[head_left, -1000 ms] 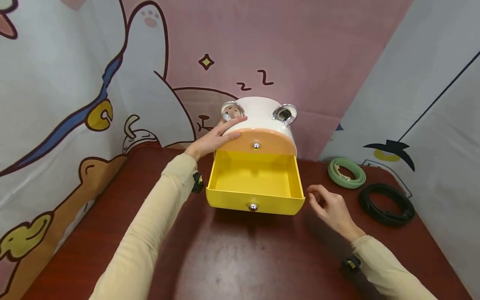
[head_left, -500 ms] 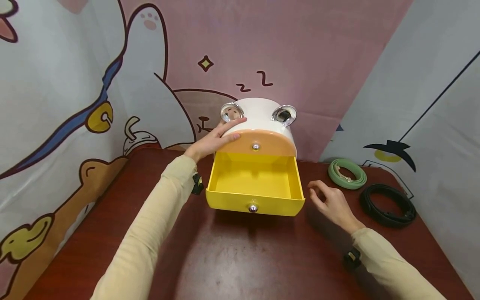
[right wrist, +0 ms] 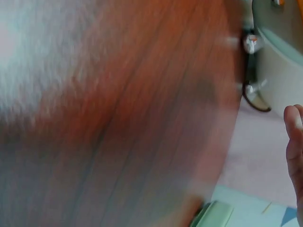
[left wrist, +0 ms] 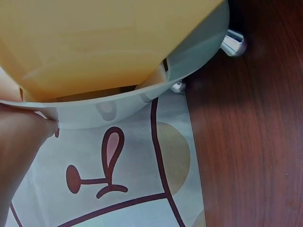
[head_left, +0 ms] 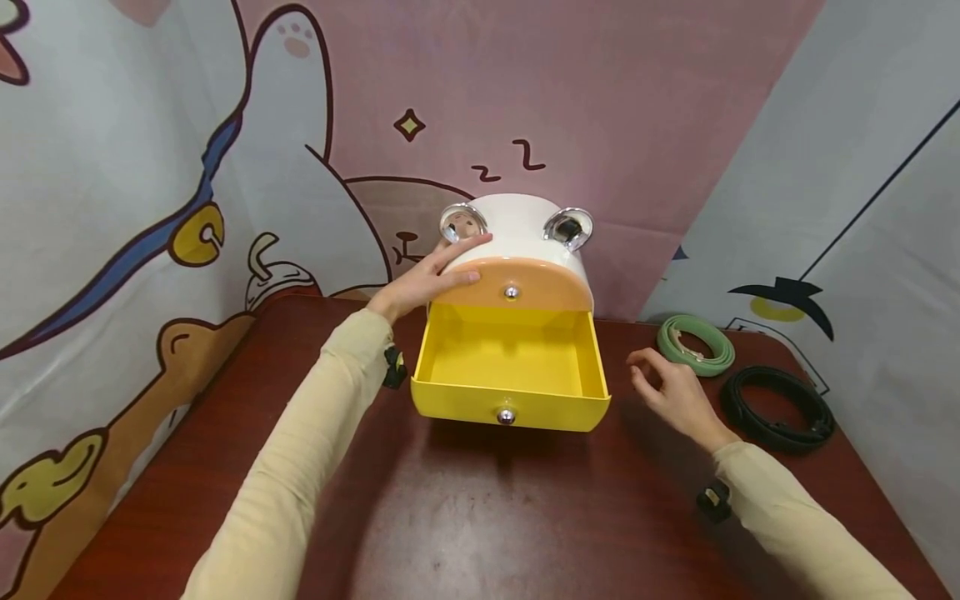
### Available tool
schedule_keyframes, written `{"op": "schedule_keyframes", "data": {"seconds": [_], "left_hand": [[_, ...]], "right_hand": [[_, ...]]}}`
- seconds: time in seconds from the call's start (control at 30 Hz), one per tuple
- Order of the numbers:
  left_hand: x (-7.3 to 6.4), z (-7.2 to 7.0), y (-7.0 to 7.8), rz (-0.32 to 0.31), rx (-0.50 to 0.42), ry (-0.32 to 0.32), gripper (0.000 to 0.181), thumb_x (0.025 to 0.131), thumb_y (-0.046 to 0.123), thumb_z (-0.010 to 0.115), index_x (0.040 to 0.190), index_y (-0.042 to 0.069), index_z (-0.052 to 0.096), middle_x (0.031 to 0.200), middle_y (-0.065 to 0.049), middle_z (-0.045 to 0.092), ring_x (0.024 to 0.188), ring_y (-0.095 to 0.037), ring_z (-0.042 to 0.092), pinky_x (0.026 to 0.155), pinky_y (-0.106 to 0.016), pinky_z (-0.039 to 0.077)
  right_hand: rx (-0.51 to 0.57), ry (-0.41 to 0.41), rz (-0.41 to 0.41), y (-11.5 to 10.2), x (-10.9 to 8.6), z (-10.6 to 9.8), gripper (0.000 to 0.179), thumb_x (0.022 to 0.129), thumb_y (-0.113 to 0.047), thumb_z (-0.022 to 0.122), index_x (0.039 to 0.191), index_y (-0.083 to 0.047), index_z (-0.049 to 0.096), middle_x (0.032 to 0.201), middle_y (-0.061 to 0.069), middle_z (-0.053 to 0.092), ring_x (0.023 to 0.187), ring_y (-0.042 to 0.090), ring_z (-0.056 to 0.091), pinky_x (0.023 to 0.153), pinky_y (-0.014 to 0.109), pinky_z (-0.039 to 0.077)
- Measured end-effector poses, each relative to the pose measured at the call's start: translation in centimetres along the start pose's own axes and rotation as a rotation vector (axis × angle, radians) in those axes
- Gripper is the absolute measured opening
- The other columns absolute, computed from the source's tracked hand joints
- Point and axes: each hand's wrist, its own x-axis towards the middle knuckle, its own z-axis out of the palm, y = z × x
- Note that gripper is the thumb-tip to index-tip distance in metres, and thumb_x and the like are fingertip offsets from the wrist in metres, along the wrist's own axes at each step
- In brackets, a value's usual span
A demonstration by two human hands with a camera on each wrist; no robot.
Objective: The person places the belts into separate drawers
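Observation:
A small white storage box point(head_left: 517, 221) with two shiny chrome domes on top stands against the back wall. Its peach upper drawer point(head_left: 547, 283) is closed, while the yellow lower drawer point(head_left: 517, 354) is pulled out and its inside is bare. My left hand point(head_left: 427, 279) rests on the box's upper left side, fingers stretched over the white top and thumb across the peach front. To the right of the yellow drawer, my right hand point(head_left: 675, 396) hovers above the table with fingers loosely bent, holding nothing. In the right wrist view a few fingers point(right wrist: 294, 142) show at the edge.
Right of the box lie a coiled green belt point(head_left: 697, 367) and a coiled black belt point(head_left: 776, 442) on the dark red table point(head_left: 465, 517). A cartoon-printed cloth point(head_left: 622, 108) hangs close behind the box and along both sides.
My right hand has shifted slightly to the right, away from the yellow drawer and closer to the green belt. My left hand and the box have stayed in place.

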Motion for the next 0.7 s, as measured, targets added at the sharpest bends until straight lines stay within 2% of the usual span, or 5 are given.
{"op": "schedule_keyframes", "data": {"seconds": [0.13, 0.33, 0.5, 0.6, 0.7], "left_hand": [[0.0, 0.0, -0.1, -0.004, -0.012, -0.005, 0.063, 0.094, 0.028, 0.064, 0.150, 0.036, 0.036, 0.161, 0.004, -0.002, 0.144, -0.024, 0.010, 0.110, -0.057, 0.016], [0.2, -0.1, -0.2, -0.003, -0.001, 0.002, 0.062, 0.095, 0.030, 0.063, 0.150, 0.037, 0.036, 0.161, 0.004, -0.002, 0.144, -0.025, 0.010, 0.110, -0.057, 0.016], [0.2, -0.2, -0.3, 0.008, 0.006, 0.003, 0.061, 0.095, 0.030, 0.063, 0.150, 0.037, 0.036, 0.161, 0.004, -0.001, 0.144, -0.023, 0.011, 0.110, -0.055, 0.017], [0.2, -0.2, -0.3, 0.014, 0.010, -0.008, 0.060, 0.096, 0.030, 0.061, 0.150, 0.036, 0.035, 0.161, 0.003, -0.001, 0.144, -0.023, 0.010, 0.110, -0.054, 0.017], [0.2, -0.2, -0.2, 0.020, 0.006, -0.011, 0.060, 0.096, 0.029, 0.061, 0.150, 0.034, 0.035, 0.161, 0.003, -0.001, 0.144, -0.023, 0.009, 0.110, -0.054, 0.017]], "right_hand": [[0.045, 0.007, 0.089, 1.3, -0.2, -0.5, 0.014, 0.092, 0.001, 0.059, 0.105, -0.004, 0.062, 0.069, 0.002, 0.060, 0.046, 0.011, 0.055, 0.045, 0.020, 0.044], [0.040, 0.031, 0.135, 2.7, -0.2, -1.8, 0.014, 0.093, 0.000, 0.056, 0.105, -0.004, 0.062, 0.068, 0.008, 0.063, 0.045, 0.018, 0.058, 0.043, 0.020, 0.041], [0.101, 0.045, 0.270, 3.5, 0.0, -3.2, 0.016, 0.097, -0.005, 0.052, 0.108, -0.001, 0.061, 0.073, 0.016, 0.066, 0.051, 0.018, 0.061, 0.047, 0.020, 0.045], [0.079, 0.053, 0.336, 4.2, 0.0, -3.8, 0.018, 0.097, -0.007, 0.050, 0.109, 0.001, 0.061, 0.076, 0.020, 0.067, 0.052, 0.015, 0.062, 0.047, 0.020, 0.045], [0.036, 0.050, 0.367, 4.8, 0.0, -4.3, 0.020, 0.098, -0.009, 0.049, 0.109, 0.003, 0.061, 0.077, 0.021, 0.067, 0.054, 0.017, 0.062, 0.045, 0.022, 0.044]]}}
